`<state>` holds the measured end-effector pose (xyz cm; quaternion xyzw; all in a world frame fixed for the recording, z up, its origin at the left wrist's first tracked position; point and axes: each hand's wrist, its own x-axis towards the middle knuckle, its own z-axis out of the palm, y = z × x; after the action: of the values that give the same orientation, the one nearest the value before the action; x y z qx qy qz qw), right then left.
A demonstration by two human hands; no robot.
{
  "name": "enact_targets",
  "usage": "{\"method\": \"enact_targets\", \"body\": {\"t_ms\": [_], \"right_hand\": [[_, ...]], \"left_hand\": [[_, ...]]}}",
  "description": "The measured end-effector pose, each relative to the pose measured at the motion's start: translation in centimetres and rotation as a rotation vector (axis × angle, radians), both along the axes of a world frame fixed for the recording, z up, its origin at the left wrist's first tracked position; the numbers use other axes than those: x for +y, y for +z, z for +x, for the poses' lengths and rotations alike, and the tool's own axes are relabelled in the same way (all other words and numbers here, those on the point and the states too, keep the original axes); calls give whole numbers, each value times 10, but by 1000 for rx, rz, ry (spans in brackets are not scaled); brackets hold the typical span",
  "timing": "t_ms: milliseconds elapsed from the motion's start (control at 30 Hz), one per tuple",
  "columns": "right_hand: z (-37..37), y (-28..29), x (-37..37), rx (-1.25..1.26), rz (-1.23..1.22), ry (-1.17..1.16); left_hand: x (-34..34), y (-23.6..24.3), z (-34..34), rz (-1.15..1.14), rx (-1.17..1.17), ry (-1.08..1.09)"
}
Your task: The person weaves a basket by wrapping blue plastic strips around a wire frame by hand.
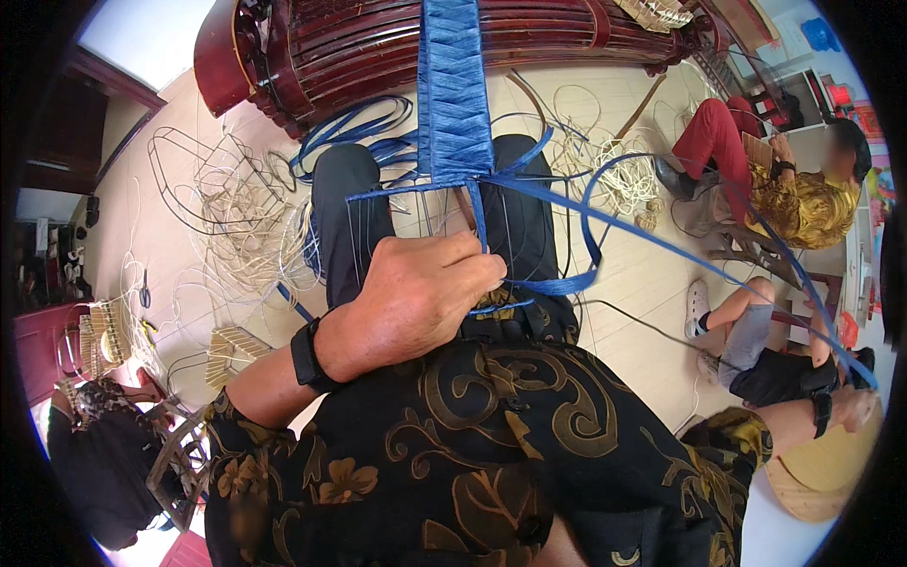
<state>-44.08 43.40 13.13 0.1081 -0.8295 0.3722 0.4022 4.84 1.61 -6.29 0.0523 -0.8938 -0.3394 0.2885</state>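
A panel of woven blue strips [453, 85] stands up from my lap on thin wire uprights [425, 213]. My left hand [416, 302] is closed at the panel's lower edge, its fingers pinching a blue strip against the wires. From the same edge a long blue strip [661, 244] runs taut to the far right. My right hand [858, 408], with a dark watch on the wrist, is stretched out there and grips that strip's end. Loose blue strip loops [586, 269] hang over my right knee.
A dark red wooden bench [359, 42] stands behind the panel. Bare wire frames [222, 189] and cream strip bundles [614, 165] lie on the tiled floor. At the right sit a person in red trousers [718, 132] and another person in grey shorts [756, 331].
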Motion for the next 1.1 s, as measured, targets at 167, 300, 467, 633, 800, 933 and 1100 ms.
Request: {"method": "enact_targets", "body": {"t_ms": [167,300,467,633,800,933,1100], "right_hand": [[-7,-23,-23,-347,193,65],[100,-44,-169,-371,231,591],[246,-135,-330,164,769,1406],[265,-161,-348,364,728,1408],[198,-107,-290,276,493,1083],[45,-59,-147,55,137,422],[-27,-48,-42,-335,489,-33]], "left_hand": [[1,1,-1,-28,-14,6],[2,-1,-8,-40,40,22],[8,1,-2,-116,-34,90],[6,0,-8,-114,-13,73],[5,-6,-4,-121,2,86],[4,-3,-9,-114,3,52],[3,6,-5,-132,-90,3]]}}
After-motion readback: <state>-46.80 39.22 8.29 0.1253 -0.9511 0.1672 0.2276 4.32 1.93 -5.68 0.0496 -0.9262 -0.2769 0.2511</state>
